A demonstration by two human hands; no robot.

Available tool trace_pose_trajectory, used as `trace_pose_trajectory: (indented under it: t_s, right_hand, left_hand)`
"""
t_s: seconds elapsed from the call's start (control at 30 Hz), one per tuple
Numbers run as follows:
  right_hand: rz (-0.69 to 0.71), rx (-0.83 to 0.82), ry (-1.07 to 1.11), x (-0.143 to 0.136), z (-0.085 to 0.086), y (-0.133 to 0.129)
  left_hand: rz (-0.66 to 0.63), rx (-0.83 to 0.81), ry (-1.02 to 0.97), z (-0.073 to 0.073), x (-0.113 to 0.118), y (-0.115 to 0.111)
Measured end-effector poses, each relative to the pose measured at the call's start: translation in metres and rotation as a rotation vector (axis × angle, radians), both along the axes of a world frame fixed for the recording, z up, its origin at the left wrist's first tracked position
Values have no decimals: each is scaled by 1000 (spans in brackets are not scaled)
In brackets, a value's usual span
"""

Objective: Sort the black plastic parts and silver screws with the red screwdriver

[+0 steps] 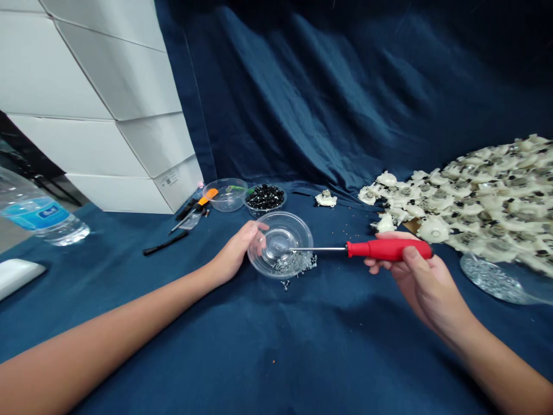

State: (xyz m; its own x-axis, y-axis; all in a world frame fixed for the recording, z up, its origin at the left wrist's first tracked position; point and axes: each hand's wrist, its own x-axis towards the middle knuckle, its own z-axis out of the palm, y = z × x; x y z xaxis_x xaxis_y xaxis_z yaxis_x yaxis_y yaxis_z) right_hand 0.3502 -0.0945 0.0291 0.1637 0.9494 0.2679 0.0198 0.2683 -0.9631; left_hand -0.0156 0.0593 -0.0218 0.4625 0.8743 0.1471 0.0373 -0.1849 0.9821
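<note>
My left hand (237,251) grips the left rim of a clear round plastic bowl (280,236), which is tilted a little. Small silver screws (294,263) are gathered at the bowl's lower right side, some of them seen on the cloth beside it. In my right hand (425,276) is a red-handled screwdriver (380,249), held level and pointing left. Its metal tip reaches over the bowl; whether it touches a screw I cannot tell.
Behind the bowl stand a tub of black parts (265,197) and a clear container (226,195). Cream plastic parts (484,202) are heaped at right, near a bag of screws (492,279). White boxes (108,138), a bottle (41,213) and an orange-handled tool (208,196) are at left.
</note>
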Motion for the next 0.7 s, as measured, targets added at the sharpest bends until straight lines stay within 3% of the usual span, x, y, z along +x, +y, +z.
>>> trace_pose_trajectory:
  t_s: [0.3, 0.57, 0.7]
  right_hand:
    - [63, -1, 15, 0, 4, -3]
    - [-25, -23, -239, -3, 1, 0]
    - [-30, -14, -259, 0, 0, 1]
  left_hand:
    - [17, -20, -41, 3, 0, -1]
    - [27, -43, -71, 7, 2, -4]
    - [27, -40, -61, 7, 2, -5]
